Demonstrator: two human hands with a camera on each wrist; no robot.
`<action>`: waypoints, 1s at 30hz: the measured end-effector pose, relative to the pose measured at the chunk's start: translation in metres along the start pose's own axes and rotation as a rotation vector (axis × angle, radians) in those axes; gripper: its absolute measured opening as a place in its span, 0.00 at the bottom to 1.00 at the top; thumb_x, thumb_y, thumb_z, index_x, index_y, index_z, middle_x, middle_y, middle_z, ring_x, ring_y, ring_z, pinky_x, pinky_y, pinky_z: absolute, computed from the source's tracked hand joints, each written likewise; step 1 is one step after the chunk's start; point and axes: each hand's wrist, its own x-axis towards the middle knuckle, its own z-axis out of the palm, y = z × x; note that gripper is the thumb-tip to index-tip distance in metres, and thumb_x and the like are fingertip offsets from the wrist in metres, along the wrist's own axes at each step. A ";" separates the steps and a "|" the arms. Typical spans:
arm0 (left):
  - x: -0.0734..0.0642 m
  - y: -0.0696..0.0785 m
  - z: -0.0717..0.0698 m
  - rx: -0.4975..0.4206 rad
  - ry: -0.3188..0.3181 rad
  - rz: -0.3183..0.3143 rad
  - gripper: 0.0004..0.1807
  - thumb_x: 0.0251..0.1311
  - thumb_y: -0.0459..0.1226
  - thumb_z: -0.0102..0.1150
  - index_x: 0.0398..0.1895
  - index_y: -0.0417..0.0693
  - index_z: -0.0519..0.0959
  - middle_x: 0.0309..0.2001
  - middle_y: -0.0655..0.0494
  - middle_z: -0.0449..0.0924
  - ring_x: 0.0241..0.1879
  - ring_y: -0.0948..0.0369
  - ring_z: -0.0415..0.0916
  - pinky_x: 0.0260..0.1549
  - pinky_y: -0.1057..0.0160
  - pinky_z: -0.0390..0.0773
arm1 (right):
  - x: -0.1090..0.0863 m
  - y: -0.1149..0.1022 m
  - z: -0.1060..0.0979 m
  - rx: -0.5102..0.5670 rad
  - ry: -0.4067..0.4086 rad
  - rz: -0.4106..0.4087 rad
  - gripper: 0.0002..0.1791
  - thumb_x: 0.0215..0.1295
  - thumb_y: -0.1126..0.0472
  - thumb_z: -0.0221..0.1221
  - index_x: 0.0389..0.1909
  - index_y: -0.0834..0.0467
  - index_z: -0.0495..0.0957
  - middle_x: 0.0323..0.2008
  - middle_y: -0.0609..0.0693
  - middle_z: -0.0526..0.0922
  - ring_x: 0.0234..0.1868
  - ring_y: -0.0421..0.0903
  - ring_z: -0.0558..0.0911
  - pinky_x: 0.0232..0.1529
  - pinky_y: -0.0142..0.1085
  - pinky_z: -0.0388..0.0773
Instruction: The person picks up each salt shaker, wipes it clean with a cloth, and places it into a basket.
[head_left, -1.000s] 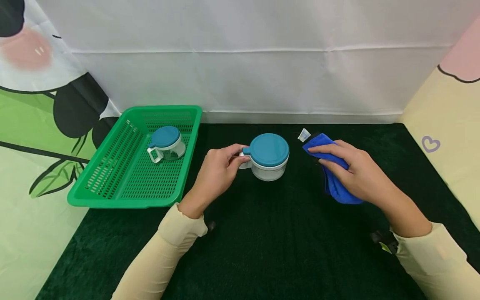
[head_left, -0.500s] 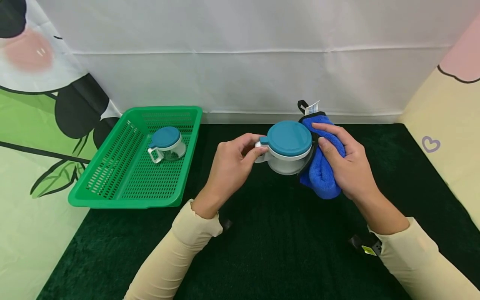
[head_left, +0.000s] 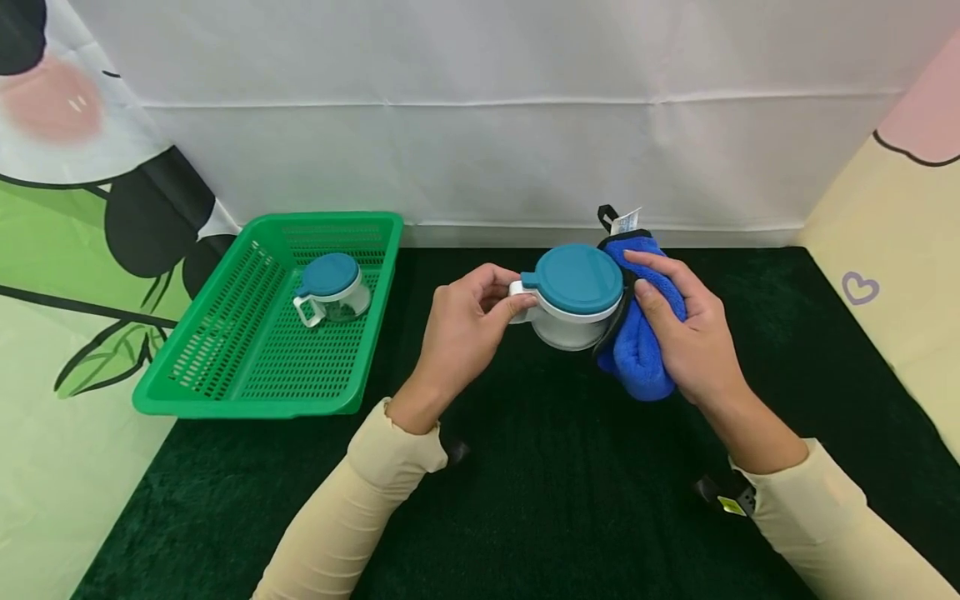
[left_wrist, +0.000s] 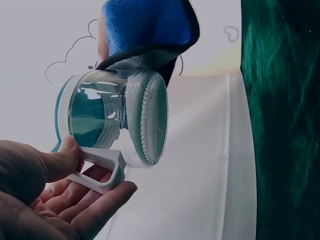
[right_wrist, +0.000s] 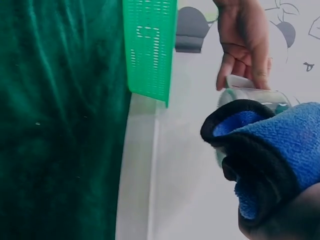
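By its white handle, my left hand (head_left: 468,329) pinches a clear glass jar (left_wrist: 120,112) with a blue lid (head_left: 579,279). The jar is held above the table, and its ridged bottom shows in the left wrist view. My right hand (head_left: 690,333) grips a folded blue cloth (head_left: 645,350) with black edging and a white tag, thumb on the near side. The cloth touches the jar's right side, opposite the handle. In the right wrist view the cloth (right_wrist: 280,145) covers part of the jar.
A green plastic basket (head_left: 348,404) stands at the left on the dark green table cover (head_left: 555,500). Inside it sits a second blue-lidded jar (head_left: 348,300) with a white handle. A white sheet (head_left: 510,167) hangs behind the table.
The jar rose and moved right while the cloth came left, so that the two met by half a second ago. Since then both hands have stayed almost still.
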 end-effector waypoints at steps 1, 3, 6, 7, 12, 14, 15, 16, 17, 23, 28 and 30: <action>0.000 0.000 0.000 -0.002 0.006 -0.002 0.10 0.69 0.40 0.66 0.47 0.44 0.83 0.43 0.55 0.88 0.40 0.65 0.85 0.44 0.64 0.85 | -0.001 0.003 0.001 0.001 -0.005 0.006 0.21 0.83 0.54 0.49 0.72 0.50 0.72 0.68 0.52 0.71 0.64 0.53 0.71 0.56 0.40 0.74; 0.001 -0.001 -0.002 -0.011 0.012 -0.010 0.10 0.69 0.40 0.66 0.47 0.43 0.82 0.44 0.55 0.88 0.40 0.64 0.85 0.45 0.63 0.85 | -0.004 0.010 0.004 -0.006 -0.022 0.026 0.22 0.83 0.55 0.48 0.72 0.51 0.71 0.68 0.52 0.71 0.64 0.52 0.72 0.57 0.40 0.75; 0.002 -0.004 -0.003 -0.026 0.015 -0.021 0.10 0.70 0.39 0.65 0.48 0.43 0.82 0.44 0.55 0.88 0.41 0.64 0.86 0.46 0.62 0.85 | -0.010 0.018 0.006 -0.035 -0.051 0.067 0.22 0.84 0.55 0.47 0.73 0.52 0.70 0.69 0.52 0.71 0.63 0.50 0.73 0.56 0.39 0.76; 0.001 -0.005 -0.003 -0.028 0.013 -0.025 0.10 0.70 0.40 0.65 0.48 0.43 0.82 0.44 0.55 0.88 0.41 0.64 0.86 0.46 0.62 0.85 | -0.011 0.019 0.006 -0.043 -0.055 0.073 0.22 0.84 0.55 0.47 0.73 0.51 0.70 0.69 0.52 0.71 0.63 0.49 0.73 0.56 0.38 0.76; 0.001 -0.008 -0.002 -0.034 -0.015 -0.026 0.10 0.70 0.39 0.65 0.47 0.43 0.82 0.43 0.55 0.88 0.40 0.64 0.85 0.46 0.62 0.85 | -0.006 0.010 0.004 -0.008 0.011 -0.035 0.21 0.82 0.57 0.50 0.71 0.53 0.73 0.68 0.54 0.72 0.64 0.53 0.72 0.56 0.38 0.74; 0.001 -0.009 -0.001 -0.042 -0.016 -0.015 0.10 0.70 0.39 0.65 0.48 0.43 0.82 0.44 0.54 0.88 0.40 0.63 0.85 0.46 0.62 0.85 | -0.003 0.009 0.004 0.023 0.036 -0.087 0.21 0.82 0.59 0.51 0.71 0.55 0.73 0.68 0.56 0.72 0.64 0.55 0.70 0.57 0.38 0.73; 0.001 -0.009 -0.001 -0.051 -0.012 -0.009 0.10 0.70 0.38 0.65 0.48 0.43 0.82 0.44 0.54 0.88 0.41 0.63 0.85 0.46 0.62 0.85 | -0.003 0.010 0.005 0.030 0.034 -0.086 0.21 0.82 0.60 0.51 0.70 0.55 0.74 0.68 0.56 0.72 0.64 0.55 0.70 0.57 0.38 0.73; 0.001 -0.009 -0.002 -0.062 -0.009 -0.003 0.10 0.70 0.38 0.65 0.48 0.42 0.82 0.45 0.54 0.87 0.41 0.63 0.85 0.46 0.62 0.85 | -0.003 0.013 0.005 0.034 0.025 -0.072 0.21 0.82 0.61 0.51 0.71 0.54 0.73 0.68 0.56 0.72 0.64 0.54 0.71 0.56 0.37 0.73; 0.002 -0.009 -0.002 -0.072 -0.003 0.002 0.10 0.70 0.38 0.65 0.49 0.42 0.82 0.45 0.54 0.87 0.42 0.63 0.85 0.47 0.62 0.85 | -0.005 0.015 0.006 0.027 0.011 -0.041 0.21 0.82 0.60 0.50 0.71 0.54 0.73 0.68 0.56 0.72 0.63 0.53 0.72 0.56 0.37 0.74; 0.005 -0.009 -0.005 -0.120 0.026 0.013 0.10 0.69 0.38 0.66 0.48 0.42 0.83 0.45 0.54 0.87 0.43 0.62 0.85 0.48 0.62 0.84 | -0.008 0.015 0.007 -0.012 -0.040 0.047 0.22 0.83 0.56 0.48 0.73 0.53 0.71 0.67 0.53 0.71 0.62 0.50 0.73 0.55 0.37 0.75; 0.008 -0.008 -0.005 -0.149 0.028 0.017 0.11 0.69 0.38 0.66 0.48 0.41 0.82 0.45 0.53 0.87 0.43 0.62 0.86 0.48 0.62 0.84 | 0.003 0.005 0.004 0.035 0.011 -0.042 0.21 0.82 0.57 0.50 0.71 0.52 0.73 0.67 0.55 0.71 0.64 0.55 0.71 0.56 0.39 0.74; 0.009 -0.007 -0.006 -0.154 0.038 0.019 0.11 0.69 0.37 0.66 0.48 0.41 0.82 0.45 0.53 0.87 0.43 0.62 0.86 0.48 0.62 0.84 | 0.001 0.011 0.006 0.020 -0.010 0.004 0.21 0.83 0.56 0.50 0.71 0.52 0.73 0.67 0.53 0.71 0.64 0.53 0.71 0.57 0.40 0.73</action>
